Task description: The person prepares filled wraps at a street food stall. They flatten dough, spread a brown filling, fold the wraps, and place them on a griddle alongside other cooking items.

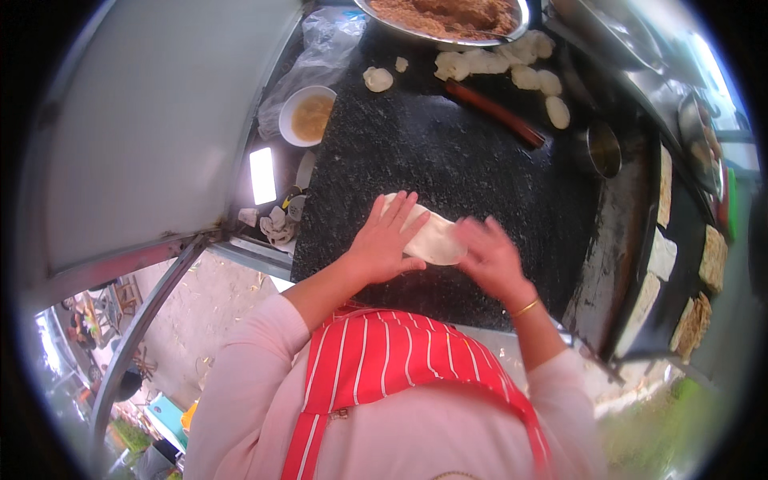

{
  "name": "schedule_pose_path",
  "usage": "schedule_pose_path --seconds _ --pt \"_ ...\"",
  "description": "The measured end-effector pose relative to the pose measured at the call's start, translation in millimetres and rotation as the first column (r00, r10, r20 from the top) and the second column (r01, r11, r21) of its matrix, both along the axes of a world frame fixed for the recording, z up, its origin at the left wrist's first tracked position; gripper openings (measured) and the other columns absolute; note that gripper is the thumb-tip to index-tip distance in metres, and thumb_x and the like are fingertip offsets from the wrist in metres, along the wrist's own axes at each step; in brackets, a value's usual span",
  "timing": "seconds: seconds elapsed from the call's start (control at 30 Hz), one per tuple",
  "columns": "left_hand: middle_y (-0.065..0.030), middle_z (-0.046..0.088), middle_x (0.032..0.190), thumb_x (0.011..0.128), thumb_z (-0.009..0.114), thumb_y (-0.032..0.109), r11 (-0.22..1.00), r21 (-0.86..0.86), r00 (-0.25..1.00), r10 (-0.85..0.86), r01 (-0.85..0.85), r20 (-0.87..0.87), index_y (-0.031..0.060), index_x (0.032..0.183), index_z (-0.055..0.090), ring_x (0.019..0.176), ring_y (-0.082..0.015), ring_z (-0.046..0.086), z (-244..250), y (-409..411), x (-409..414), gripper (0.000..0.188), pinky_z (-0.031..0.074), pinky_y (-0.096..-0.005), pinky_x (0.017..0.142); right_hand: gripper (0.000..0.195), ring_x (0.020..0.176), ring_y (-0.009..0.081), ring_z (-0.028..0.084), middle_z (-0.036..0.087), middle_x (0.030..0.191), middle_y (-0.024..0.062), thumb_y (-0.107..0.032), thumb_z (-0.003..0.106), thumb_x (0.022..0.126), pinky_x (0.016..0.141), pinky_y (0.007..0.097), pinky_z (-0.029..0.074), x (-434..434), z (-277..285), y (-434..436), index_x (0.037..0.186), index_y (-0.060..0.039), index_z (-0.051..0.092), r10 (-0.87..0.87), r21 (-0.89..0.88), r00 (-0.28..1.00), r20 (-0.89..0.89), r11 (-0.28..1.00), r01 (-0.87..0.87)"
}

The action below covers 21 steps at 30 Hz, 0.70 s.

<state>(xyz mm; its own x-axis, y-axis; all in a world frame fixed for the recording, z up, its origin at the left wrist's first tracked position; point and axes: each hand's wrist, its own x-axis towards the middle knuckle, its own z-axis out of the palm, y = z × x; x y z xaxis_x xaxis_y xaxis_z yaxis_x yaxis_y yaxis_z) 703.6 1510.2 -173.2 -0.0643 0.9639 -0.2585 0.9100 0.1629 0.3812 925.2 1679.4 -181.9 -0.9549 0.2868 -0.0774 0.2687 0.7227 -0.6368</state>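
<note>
A flattened oval of pale dough point(437, 243) lies on the black speckled worktop point(432, 156) in front of me. Flat on its left end rests my left hand point(389, 240), fingers spread and pointing away from me. My right hand point(489, 255), blurred, is at the dough's right end with its fingers apart; whether it touches the dough is hard to tell. Neither hand grips anything. Farther back, a reddish-brown wooden rolling pin point(495, 114) lies slantwise on the worktop. Beyond it sit several dough pieces point(480, 62), and a small dough ball point(378, 79) lies to the left.
A metal basin of minced filling point(447, 18) stands at the far edge. To the left are a white bowl of yellowish liquid point(312, 117), a lit phone point(263, 176) and a plastic bag point(333, 36). A metal cup point(602, 150) and a griddle point(666, 288) with flatbreads point(713, 258) are on the right.
</note>
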Motion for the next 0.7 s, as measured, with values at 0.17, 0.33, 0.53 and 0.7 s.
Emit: schedule_pose_path --seconds 0.17,0.33,0.53,0.7 --pt "-0.0134 0.015 0.171 0.084 0.066 0.066 0.961 0.139 0.94 -0.263 0.237 0.216 0.0222 0.162 0.031 0.159 -0.0343 0.01 -23.5 25.1 46.0 0.096 0.002 -0.0628 0.125 0.05 0.14 0.0405 0.045 0.052 0.149 0.0154 -0.019 0.067 0.094 0.118 0.0485 0.034 -82.8 -28.0 136.0 0.143 -0.0129 0.055 -0.539 0.538 0.776 -0.328 0.569 0.622" --pt "-0.0093 0.021 0.17 0.083 0.065 0.068 0.966 0.166 0.961 -0.226 0.2 0.158 0.0258 0.161 0.032 0.159 -0.0302 0.013 -15.5 46.5 51.0 0.094 0.001 -0.0645 0.124 0.046 0.123 0.0389 0.052 0.058 0.133 0.0135 -0.024 0.069 0.094 0.107 0.0475 0.042 -87.8 -68.8 176.2 0.137 -0.0131 0.057 -0.568 0.448 0.801 -0.187 0.677 0.584" --pt "-0.0252 0.01 0.169 0.091 0.059 0.06 0.982 0.07 0.984 0.178 -0.175 -0.027 0.0018 0.162 0.02 0.159 -0.0388 0.003 -24.2 15.7 2.2 0.1 -0.002 -0.0579 0.125 0.032 0.109 0.0374 0.055 0.06 0.115 0.0134 -0.017 0.07 0.09 0.093 0.0494 0.045 -45.0 -57.6 115.7 0.121 -0.0111 0.062 -0.544 0.399 0.819 -0.182 0.72 0.567" --pt "-0.0263 0.013 0.169 0.097 0.058 0.041 0.865 0.375 0.93 0.367 -0.332 -0.023 -0.0009 0.162 0.016 0.157 -0.0435 0.006 14.2 -1.9 -21.2 0.089 0.002 -0.0591 0.125 0.032 0.103 0.0378 0.055 0.061 0.108 0.0145 -0.01 0.073 0.084 0.093 0.0475 0.045 2.0 -21.0 1.7 0.114 -0.0069 0.063 -0.543 0.05 0.834 -0.097 0.834 0.549"
